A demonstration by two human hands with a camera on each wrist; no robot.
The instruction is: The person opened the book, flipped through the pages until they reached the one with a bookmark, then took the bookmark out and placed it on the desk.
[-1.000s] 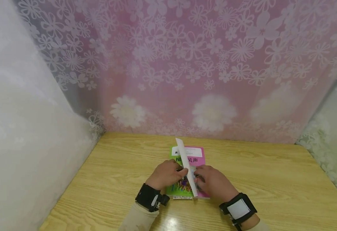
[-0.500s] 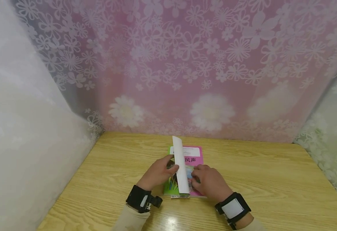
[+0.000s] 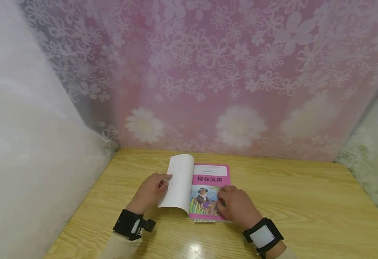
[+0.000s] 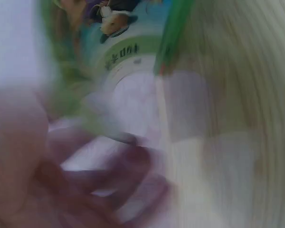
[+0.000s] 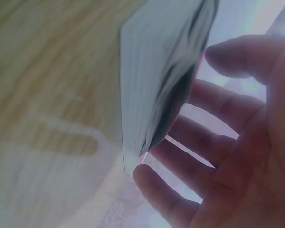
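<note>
A paperback book lies on the table with its cover swung over to the left, white inner side up. The pink title page shows a painted animal in a hat. At the cover's outer edge my left hand pinches it, thumb on the white side. The left wrist view is blurred and shows the cover's green printed outside beside the fingers. My right hand rests its fingertips on the title page's right side. In the right wrist view its loosely bent fingers lie along the page edges.
A thin speckled strip pokes out below the book's bottom edge. The wooden table meets a pink floral curtain at the back, with pale fabric at the left. Each wrist wears a black strap.
My left hand has moved left with the cover, which has gone from standing nearly on edge to lying far over, uncovering the title page. The right hand stays at the page's right side.
</note>
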